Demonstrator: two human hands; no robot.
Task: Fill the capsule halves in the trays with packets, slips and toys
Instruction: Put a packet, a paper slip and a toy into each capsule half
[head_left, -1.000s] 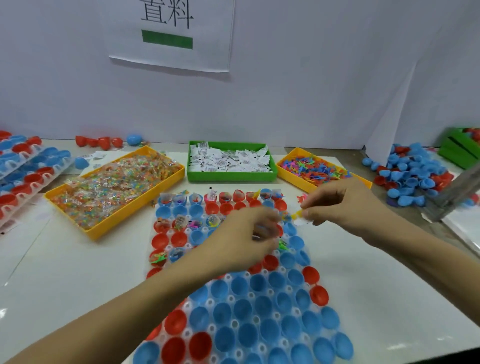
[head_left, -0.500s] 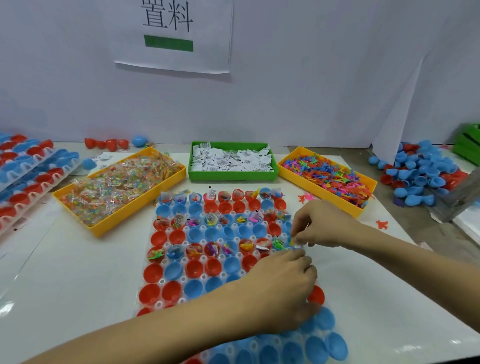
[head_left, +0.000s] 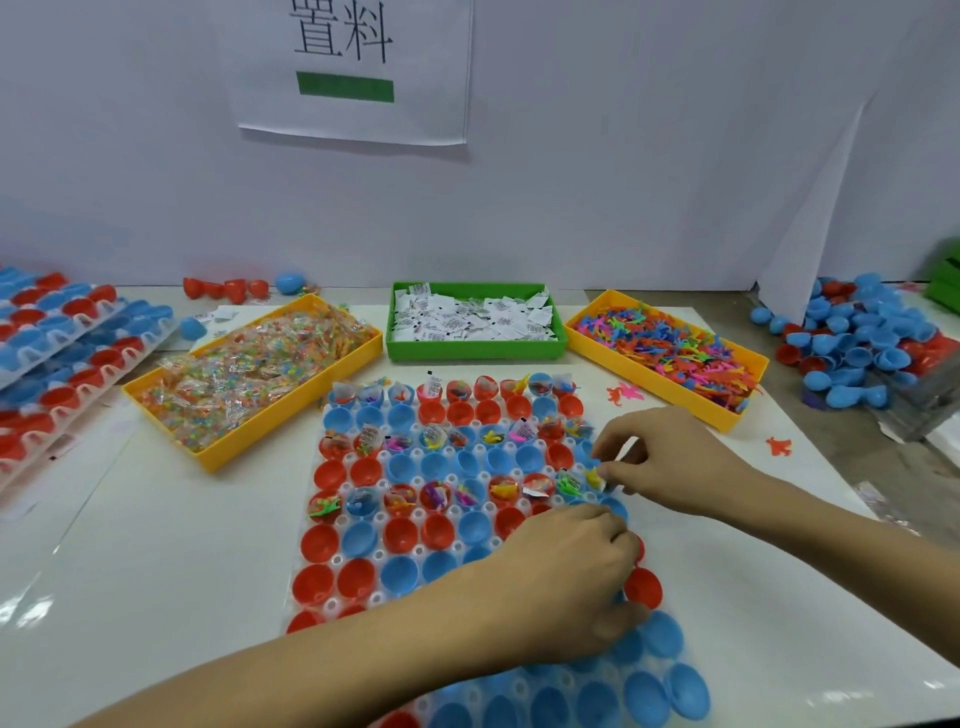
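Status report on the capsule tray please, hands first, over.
Right hand pinching a small toy over the tray's right edge. Left hand resting curled on the tray, contents unseen. Alternate far rows filled, near rows empty. Nothing blocking.

left hand (head_left: 566, 582) lower on tray, right hand (head_left: 670, 462) lowered

Left hand (head_left: 566, 582) palm down, fingers curled, right hand (head_left: 670, 462) fingertips pinched together
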